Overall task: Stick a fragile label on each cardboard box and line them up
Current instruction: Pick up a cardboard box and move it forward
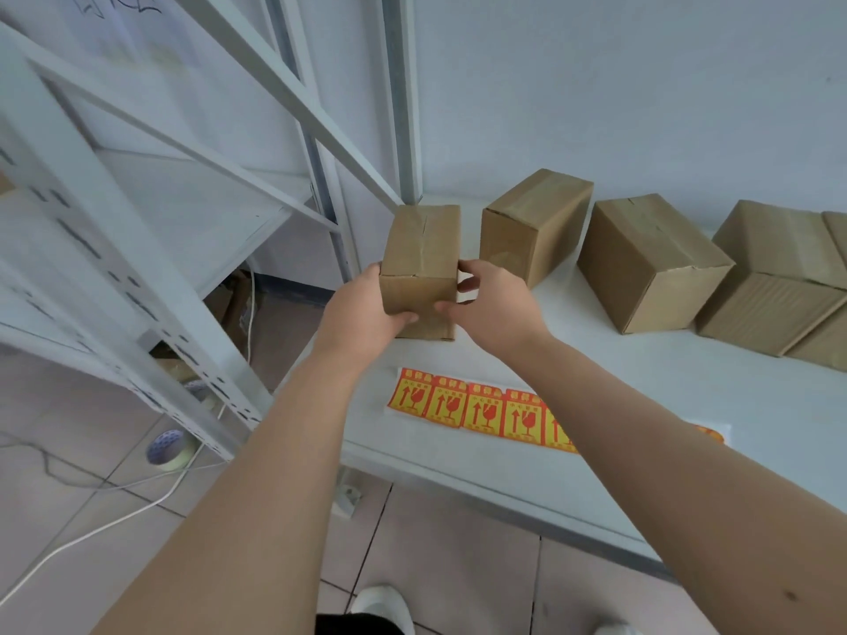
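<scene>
Both hands grip a small cardboard box [421, 258] at the left end of the white counter [641, 405]. The left hand [362, 309] clasps its left side and the right hand [490, 304] its right side, with the fingers [472, 268] curled round the edges and both thumbs pressed on the near face. The box stands upright with no label visible on it; whether it rests on the counter or is just lifted I cannot tell. To its right a second box [534, 226], a third box [651, 263] and a cluster of further boxes [774, 286] run along the wall. A strip of orange and yellow fragile labels [472, 410] lies flat near the counter's front edge, below the hands. A white metal shelf rack [137, 268] stands to the left, with a tape roll [169, 446] on the tiled floor.
</scene>
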